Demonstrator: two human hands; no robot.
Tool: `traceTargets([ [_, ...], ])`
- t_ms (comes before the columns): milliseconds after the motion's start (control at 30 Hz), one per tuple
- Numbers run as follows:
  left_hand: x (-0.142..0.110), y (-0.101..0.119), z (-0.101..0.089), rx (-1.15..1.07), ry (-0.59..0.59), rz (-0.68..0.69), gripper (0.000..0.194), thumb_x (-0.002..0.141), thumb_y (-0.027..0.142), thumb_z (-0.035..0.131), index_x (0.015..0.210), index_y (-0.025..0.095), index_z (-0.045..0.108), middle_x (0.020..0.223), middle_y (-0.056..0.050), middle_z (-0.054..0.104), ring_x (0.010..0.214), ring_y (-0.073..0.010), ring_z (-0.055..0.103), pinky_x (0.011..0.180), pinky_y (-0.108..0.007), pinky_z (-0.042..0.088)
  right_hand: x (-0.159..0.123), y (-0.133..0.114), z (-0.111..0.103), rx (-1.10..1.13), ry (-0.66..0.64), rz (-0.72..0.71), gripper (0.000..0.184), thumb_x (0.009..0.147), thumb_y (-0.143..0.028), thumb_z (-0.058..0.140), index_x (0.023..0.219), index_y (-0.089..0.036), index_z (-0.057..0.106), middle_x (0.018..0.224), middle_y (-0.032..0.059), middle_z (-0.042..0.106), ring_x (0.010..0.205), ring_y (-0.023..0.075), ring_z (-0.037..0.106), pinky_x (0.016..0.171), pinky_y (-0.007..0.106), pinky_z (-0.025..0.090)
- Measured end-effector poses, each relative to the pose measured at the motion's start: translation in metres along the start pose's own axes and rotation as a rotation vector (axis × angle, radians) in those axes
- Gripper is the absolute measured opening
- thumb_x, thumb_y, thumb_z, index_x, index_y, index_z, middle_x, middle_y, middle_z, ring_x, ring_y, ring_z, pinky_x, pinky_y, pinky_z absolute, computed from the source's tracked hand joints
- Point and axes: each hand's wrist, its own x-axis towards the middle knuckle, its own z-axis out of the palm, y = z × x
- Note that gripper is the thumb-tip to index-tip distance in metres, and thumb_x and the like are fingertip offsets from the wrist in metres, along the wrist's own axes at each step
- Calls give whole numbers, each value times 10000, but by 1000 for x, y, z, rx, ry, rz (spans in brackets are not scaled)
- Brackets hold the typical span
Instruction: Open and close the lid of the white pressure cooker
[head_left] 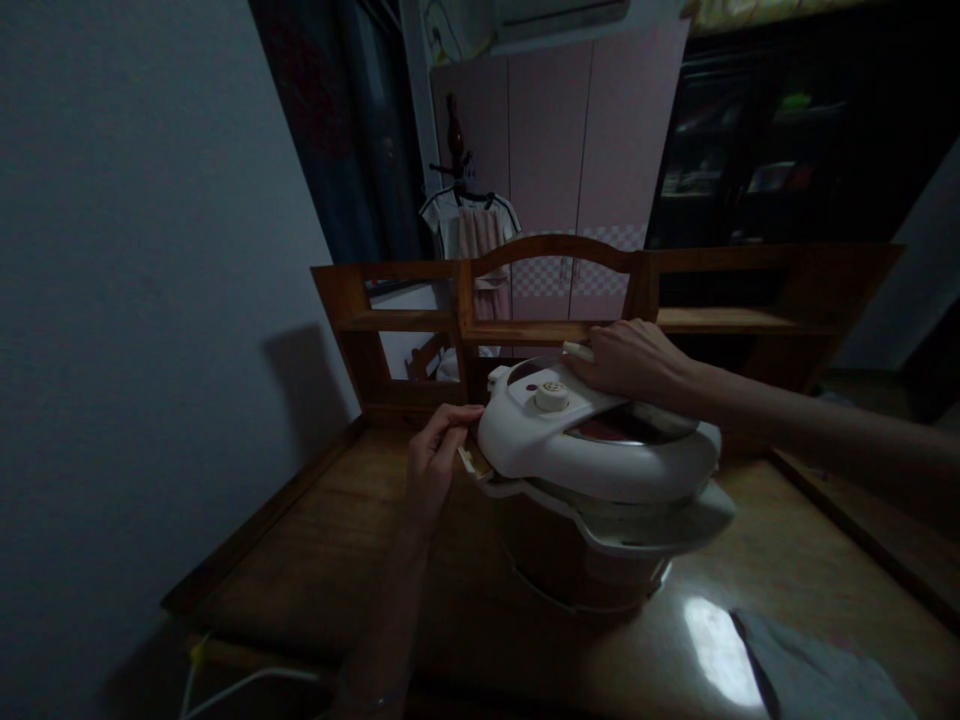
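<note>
A white electric pressure cooker [577,550] with a darker body stands on the wooden table. Its white lid [517,440] sits tilted on top, with a gap above the cooker's rim at the near right side. A round valve knob [552,396] sticks up from the lid. My right hand [637,358] is wrapped round the handle on top of the lid. At the lid's left edge, my left hand [437,450] is closed with its fingertips against the edge, just above the cooker's side handle [472,462]. The cooker's inside is hidden.
A wooden shelf rack [555,332] runs along the table's back. The wall [150,300] borders the left. A grey cloth [817,670] lies at the near right of the table [300,560]. White wire-like rods [247,682] show at the near left.
</note>
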Motion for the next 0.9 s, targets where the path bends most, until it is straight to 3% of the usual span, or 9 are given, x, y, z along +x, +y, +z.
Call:
traceTargets([
  [100, 5, 5, -7, 18, -73, 62, 195, 958, 168, 573, 1009, 197, 759, 1146, -47, 655, 1146, -182, 606, 990, -281, 445, 0, 2, 1, 13, 27, -29, 572, 995, -540, 375, 807, -89, 672, 821, 192, 677, 802, 341, 689, 626, 389, 322],
  [300, 11, 8, -14, 74, -153, 137, 190, 969, 168, 585, 1019, 219, 761, 1138, -49, 649, 1188, -186, 600, 1043, -301, 439, 1, 4, 1, -27, 9, -34, 619, 1000, -580, 306, 811, -113, 666, 853, 166, 690, 818, 343, 687, 621, 381, 336],
  [433, 9, 3, -10, 64, -121, 138, 190, 963, 155, 576, 1002, 199, 757, 1127, -52, 654, 1179, -186, 601, 1055, -299, 433, 0, 3, 1, -36, 13, -28, 589, 997, -583, 316, 849, -123, 652, 870, 161, 690, 828, 354, 684, 628, 402, 358],
  [567, -1, 2, -4, 51, -36, 67, 198, 1004, 222, 549, 1055, 205, 739, 1131, -26, 663, 1117, -151, 612, 958, -245, 449, 0, 0, 2, -33, 6, -1, 572, 1003, -563, 317, 928, -117, 667, 906, 159, 697, 844, 365, 687, 651, 425, 430],
  [700, -11, 24, 3, 190, -78, 41, 334, 1058, 434, 478, 1213, 206, 665, 1220, -28, 631, 1152, -142, 584, 957, -250, 428, 0, -1, 4, -32, 1, 12, 593, 1000, -556, 326, 938, -98, 699, 935, 178, 702, 861, 378, 690, 690, 459, 499],
  [800, -13, 42, 14, 540, -124, 173, 621, 883, 575, 701, 1349, 181, 586, 1326, -57, 580, 1234, -195, 537, 1049, -291, 407, 2, -1, 2, -21, 24, 1, 602, 999, -546, 315, 933, -97, 711, 952, 180, 706, 868, 388, 693, 709, 483, 522],
  [900, -12, 52, 25, 606, -70, 253, 758, 821, 575, 764, 1427, 167, 561, 1383, -84, 555, 1287, -210, 523, 1108, -295, 398, 5, 1, -9, -60, 103, -14, 615, 997, -548, 312, 906, -93, 716, 906, 185, 703, 839, 396, 692, 695, 485, 516],
])
